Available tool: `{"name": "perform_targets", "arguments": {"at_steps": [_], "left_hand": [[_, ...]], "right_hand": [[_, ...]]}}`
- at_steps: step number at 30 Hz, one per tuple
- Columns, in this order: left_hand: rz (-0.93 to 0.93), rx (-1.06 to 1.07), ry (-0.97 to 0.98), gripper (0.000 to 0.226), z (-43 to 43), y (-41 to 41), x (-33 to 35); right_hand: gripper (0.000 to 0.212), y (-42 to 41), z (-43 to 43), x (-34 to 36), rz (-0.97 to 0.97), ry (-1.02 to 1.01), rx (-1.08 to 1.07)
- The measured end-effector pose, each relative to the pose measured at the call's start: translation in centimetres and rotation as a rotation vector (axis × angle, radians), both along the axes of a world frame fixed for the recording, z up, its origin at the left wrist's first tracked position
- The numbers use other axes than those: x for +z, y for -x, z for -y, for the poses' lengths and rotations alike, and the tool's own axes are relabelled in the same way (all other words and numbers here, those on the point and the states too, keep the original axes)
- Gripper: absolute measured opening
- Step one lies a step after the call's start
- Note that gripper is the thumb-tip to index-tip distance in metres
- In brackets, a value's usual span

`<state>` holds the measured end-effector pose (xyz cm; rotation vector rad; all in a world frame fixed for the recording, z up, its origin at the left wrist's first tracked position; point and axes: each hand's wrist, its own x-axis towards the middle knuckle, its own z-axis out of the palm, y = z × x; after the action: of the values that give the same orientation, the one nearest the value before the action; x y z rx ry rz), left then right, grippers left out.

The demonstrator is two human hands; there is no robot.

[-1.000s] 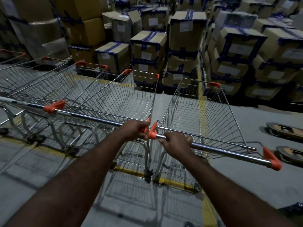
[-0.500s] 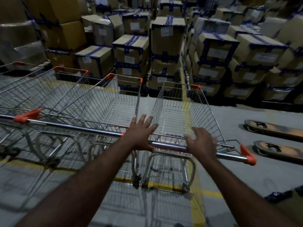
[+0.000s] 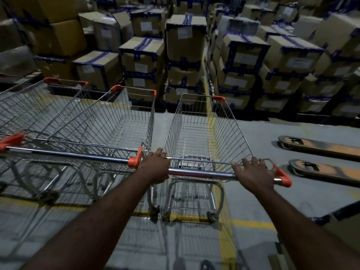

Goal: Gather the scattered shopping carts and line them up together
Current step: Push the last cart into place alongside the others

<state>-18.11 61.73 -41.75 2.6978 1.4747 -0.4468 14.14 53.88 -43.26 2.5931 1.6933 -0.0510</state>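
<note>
Cartons wall the warehouse floor; the loose cart now sits just beside the row. Left grip has wrapped its handle; right grip lands splayed, closure unclear, probably to square it in.

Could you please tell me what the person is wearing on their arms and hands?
Nothing that I can see: the left forearm and right forearm are bare, with no sleeve in view; the left hand and right hand wear no gloves, watch or rings.
</note>
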Motion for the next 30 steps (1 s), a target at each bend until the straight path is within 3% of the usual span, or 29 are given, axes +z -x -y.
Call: {"name": "perform_targets", "arguments": {"at_steps": [6,13,21,30], "left_hand": [[0.010,-0.006,-0.004,0.071,-0.1,0.1,-0.7],[-0.047,-0.011,-0.021,0.076,-0.3,1.2,0.1],[0.112,0.122,-0.069,0.096,0.5,5.8,0.0],[0.339,0.165,-0.042,0.091,1.4,11.8,0.2]], "right_hand": [[0.086,-0.2,0.1,0.1,-0.012,0.008,0.011],[0.075,1.8,-0.2,0.8,-0.070,0.048,0.022],[0.072,14.9,-2.0,0.5,-0.246,-0.052,0.371],[0.062,26.8,-4.0,1.6,-0.334,-0.052,0.691]]}}
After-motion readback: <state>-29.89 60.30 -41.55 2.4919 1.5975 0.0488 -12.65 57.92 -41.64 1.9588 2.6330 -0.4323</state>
